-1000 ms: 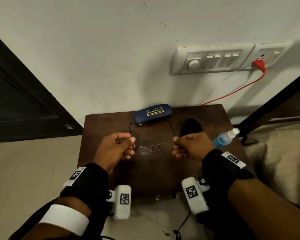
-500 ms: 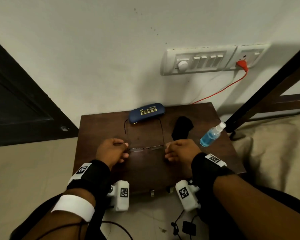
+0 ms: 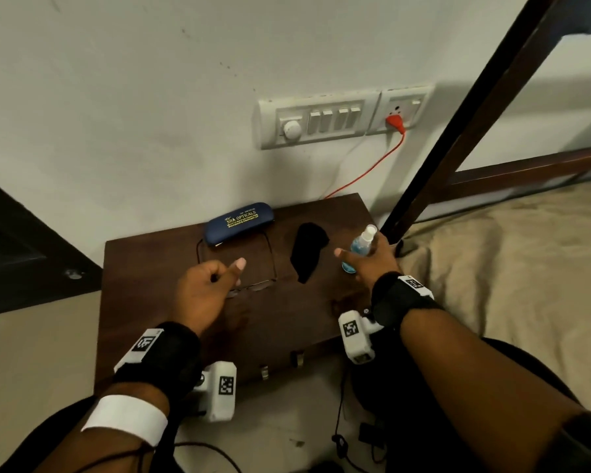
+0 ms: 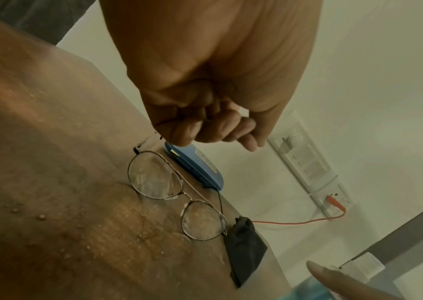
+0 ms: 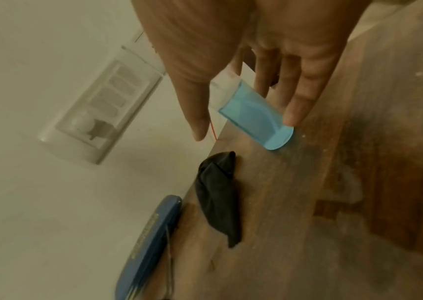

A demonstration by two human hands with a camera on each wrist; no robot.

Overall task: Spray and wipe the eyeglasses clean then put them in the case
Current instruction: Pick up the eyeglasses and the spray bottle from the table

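Observation:
The thin-framed eyeglasses point(image 3: 253, 285) point(image 4: 177, 192) lie unfolded on the dark wooden table point(image 3: 280, 322), temples pointing toward the blue case point(image 3: 239, 221) point(image 4: 197, 166), which is closed. My left hand point(image 3: 231, 273) point(image 4: 218, 132) hovers just above the glasses with fingers curled, holding nothing. My right hand point(image 3: 354, 254) point(image 5: 245, 127) reaches around the blue spray bottle point(image 3: 367, 233) point(image 5: 251, 113), which stands at the table's right edge; straight fingers lie on its far side and the thumb is apart on the near side. A black cloth point(image 3: 306, 250) point(image 5: 218, 194) lies between glasses and bottle.
The table stands against a white wall with a switch panel point(image 3: 338, 117) and a red cable point(image 3: 372, 165). A dark bed post point(image 3: 458, 138) and a beige mattress point(image 3: 509, 268) border the right side. Droplets point(image 4: 41, 217) wet the tabletop.
Both hands lowered the glasses onto the table and let go. My right hand moved right to the spray bottle. The left hand stays over the glasses.

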